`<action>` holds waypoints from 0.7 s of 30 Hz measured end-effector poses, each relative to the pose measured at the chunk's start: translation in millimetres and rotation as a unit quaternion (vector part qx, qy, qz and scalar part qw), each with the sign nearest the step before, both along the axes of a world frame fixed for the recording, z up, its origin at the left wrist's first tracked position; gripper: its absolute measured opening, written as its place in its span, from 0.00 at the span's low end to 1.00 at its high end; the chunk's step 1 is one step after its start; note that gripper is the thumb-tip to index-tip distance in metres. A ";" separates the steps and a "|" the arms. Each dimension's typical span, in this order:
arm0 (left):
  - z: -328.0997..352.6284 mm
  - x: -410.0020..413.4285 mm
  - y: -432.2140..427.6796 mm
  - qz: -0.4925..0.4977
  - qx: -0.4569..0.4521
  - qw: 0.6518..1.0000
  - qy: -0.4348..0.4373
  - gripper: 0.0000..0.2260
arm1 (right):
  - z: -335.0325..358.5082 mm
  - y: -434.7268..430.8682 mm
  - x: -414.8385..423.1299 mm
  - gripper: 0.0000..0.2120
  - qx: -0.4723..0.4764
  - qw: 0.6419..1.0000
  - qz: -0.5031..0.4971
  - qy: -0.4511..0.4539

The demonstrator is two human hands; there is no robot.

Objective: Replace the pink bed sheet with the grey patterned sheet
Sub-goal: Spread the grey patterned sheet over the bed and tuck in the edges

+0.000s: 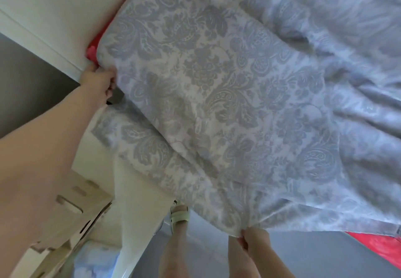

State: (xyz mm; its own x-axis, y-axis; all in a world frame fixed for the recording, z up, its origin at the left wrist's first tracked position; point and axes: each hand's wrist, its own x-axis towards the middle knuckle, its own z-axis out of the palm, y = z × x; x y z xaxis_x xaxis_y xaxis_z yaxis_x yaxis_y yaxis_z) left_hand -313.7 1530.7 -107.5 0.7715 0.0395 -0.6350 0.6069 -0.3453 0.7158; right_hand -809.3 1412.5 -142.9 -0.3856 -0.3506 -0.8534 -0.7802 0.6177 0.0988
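Your left hand (98, 80), upper left: grips grey sheet (217, 95) corner; right hand (255, 239), bottom: pinches edge; pink sheet (373, 245) peeks lower right; smoothing, tucking seemingly left

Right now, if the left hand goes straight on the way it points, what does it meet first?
Probably the pink sheet bunched just beyond it, beside the white wall. The left hand grips the grey patterned sheet there; depth is unclear.
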 end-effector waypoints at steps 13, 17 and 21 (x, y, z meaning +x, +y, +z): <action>30.6 -8.7 2.9 0.127 0.024 0.987 -0.092 0.12 | 79.5 -91.1 155.9 0.28 -0.309 0.746 0.590 0.005; 52.7 3.5 4.2 0.318 -0.039 0.924 -0.209 0.14 | 62.3 -89.8 172.2 0.40 -0.260 0.701 0.664 0.002; 45.5 19.0 9.2 0.265 0.021 0.924 -0.275 0.08 | 52.7 -69.9 177.4 0.37 -0.283 0.607 0.743 -0.022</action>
State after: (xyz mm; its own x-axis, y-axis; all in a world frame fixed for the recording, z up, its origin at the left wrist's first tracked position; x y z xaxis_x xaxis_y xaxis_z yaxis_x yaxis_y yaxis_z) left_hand -294.6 1539.9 -62.0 0.8426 0.5196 -0.1412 0.2469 -0.1398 0.9589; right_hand -631.8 1342.6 -90.1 0.7326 -0.5256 -0.4325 -0.5121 -0.8442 0.1585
